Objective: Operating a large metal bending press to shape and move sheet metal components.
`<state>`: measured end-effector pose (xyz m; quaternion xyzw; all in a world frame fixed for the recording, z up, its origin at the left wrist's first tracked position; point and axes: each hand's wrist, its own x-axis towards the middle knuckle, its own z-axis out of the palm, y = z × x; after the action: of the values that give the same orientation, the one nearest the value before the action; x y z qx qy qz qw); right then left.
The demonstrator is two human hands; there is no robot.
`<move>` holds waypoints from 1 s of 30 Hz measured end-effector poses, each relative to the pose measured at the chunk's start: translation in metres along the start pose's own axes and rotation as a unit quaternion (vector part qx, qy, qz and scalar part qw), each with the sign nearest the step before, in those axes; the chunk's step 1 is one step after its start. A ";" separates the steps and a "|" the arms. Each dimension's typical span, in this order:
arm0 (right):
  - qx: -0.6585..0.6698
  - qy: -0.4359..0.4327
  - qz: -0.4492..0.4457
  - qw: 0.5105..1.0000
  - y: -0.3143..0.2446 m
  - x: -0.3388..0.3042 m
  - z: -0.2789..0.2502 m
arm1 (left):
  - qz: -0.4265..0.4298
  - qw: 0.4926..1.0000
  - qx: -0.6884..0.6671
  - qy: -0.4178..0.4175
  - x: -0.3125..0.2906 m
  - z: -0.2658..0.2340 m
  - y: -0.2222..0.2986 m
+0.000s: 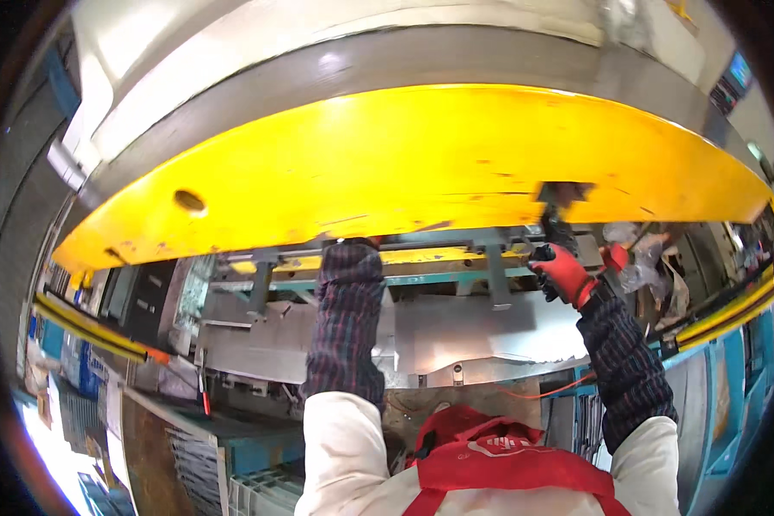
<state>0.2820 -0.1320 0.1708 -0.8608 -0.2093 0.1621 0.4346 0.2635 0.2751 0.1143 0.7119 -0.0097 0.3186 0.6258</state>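
A wide yellow machine beam (456,155) curves across in front of me. My left arm (350,301), in a dark checked sleeve cover, reaches up to its lower edge. Only a sliver of my left hand (374,242) shows there; the beam hides its fingers. On the right, my right hand (566,273) wears a red glove with black fingertips. Its fingers curl beside a dark elongated part (559,228), which hangs below a notch in the beam. Blur hides exactly what they grip. Below the beam lies a shiny metal sheet (490,331).
Dark brackets (497,279) jut over the sheet. Clear plastic wrap (649,267) hangs right of my right hand. Yellow-and-black guard rails stand at left (95,327) and right (727,310). An orange cable (546,393) runs nearer me. A stack of metal pieces (199,469) sits lower left.
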 end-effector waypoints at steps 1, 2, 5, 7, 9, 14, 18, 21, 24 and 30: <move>-0.002 0.011 -0.058 0.998 -0.027 -0.007 -0.001 | 0.008 0.998 0.055 -0.007 0.004 0.005 0.002; -0.020 -0.013 -0.072 0.997 -0.025 -0.003 -0.005 | 0.023 0.995 0.095 -0.009 0.006 0.011 0.007; 0.143 -0.090 0.088 0.982 -0.054 -0.025 -0.007 | 0.063 0.995 0.078 0.027 -0.009 0.002 0.018; 0.119 -0.070 0.084 0.987 -0.031 -0.043 -0.020 | 0.125 0.848 0.514 0.018 -0.021 0.028 0.082; 0.162 -0.084 0.110 0.977 -0.033 -0.072 -0.021 | 0.221 0.792 0.569 0.020 -0.039 0.018 0.113; 0.201 -0.112 0.152 0.961 -0.027 -0.134 -0.027 | 0.178 0.789 0.588 0.021 -0.130 0.023 0.190; 0.174 -0.129 0.087 0.972 -0.007 -0.174 -0.027 | 0.140 0.772 0.610 0.116 -0.205 0.040 0.175; 0.236 -0.143 0.125 0.953 -0.005 -0.190 -0.029 | 0.017 0.802 0.583 0.132 -0.242 0.055 0.165; 0.243 -0.136 0.128 0.952 0.007 -0.199 -0.028 | -0.062 0.719 0.648 0.245 -0.258 0.068 0.160; 0.230 -0.148 0.109 0.956 0.023 -0.202 -0.026 | -0.312 0.812 -0.321 0.374 -0.275 0.043 0.063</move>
<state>0.1252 -0.2635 0.1865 -0.7214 -0.1331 0.3777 0.5649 0.0374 0.1174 0.0410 0.2610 0.3459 0.3262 0.8401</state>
